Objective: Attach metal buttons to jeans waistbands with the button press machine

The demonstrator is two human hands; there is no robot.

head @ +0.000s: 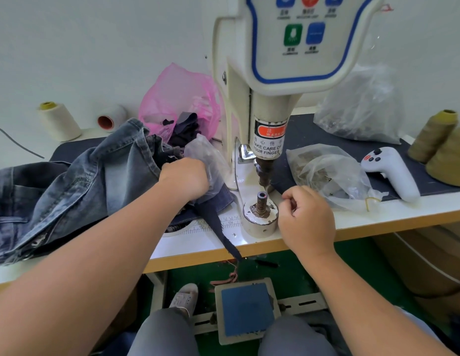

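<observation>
The cream button press machine stands at the middle of the table, its punch raised above the lower die post. Nothing lies on the die. Faded blue jeans are heaped at the left. My left hand reaches into a small clear plastic bag beside the machine, its fingers hidden inside. My right hand hovers just right of the die with curled fingers, fingertips pinched together; whether a small part sits between them I cannot tell. A dark denim strip hangs over the table's front edge.
A clear bag of metal parts and a white handheld controller lie right of the machine. A pink bag, thread cones and a larger clear bag stand behind. A blue foot pedal sits below.
</observation>
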